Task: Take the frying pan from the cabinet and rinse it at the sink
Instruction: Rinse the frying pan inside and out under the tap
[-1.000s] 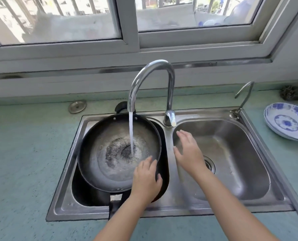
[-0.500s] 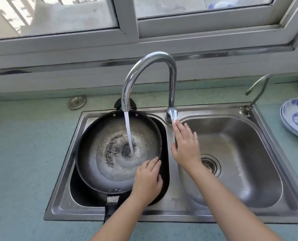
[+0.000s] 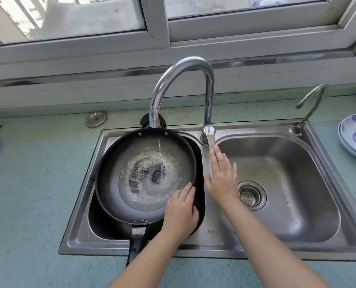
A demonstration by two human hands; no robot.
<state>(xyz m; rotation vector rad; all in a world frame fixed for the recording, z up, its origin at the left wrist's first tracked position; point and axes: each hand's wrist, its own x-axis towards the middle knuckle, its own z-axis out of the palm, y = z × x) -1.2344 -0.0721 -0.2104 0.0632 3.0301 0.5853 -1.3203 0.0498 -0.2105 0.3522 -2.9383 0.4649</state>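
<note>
Window (image 3: 152, 21) across top of frame: grey sliding frames, bright daylight through the glass, railing bars visible at upper left. Pale tiled wall (image 3: 69, 94) below the sill. Green speckled counter (image 3: 27, 194) fills left side and bottom. Blue-patterned plates (image 3: 355, 140) stacked at right edge. Round metal cap (image 3: 95, 118) on counter, upper left of centre.

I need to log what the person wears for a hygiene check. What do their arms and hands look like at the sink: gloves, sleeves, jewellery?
Both the left hand and the right hand are bare: no gloves, no visible rings or watch. Both forearms are uncovered as far as the picture's lower edge, with no sleeve showing.
</note>
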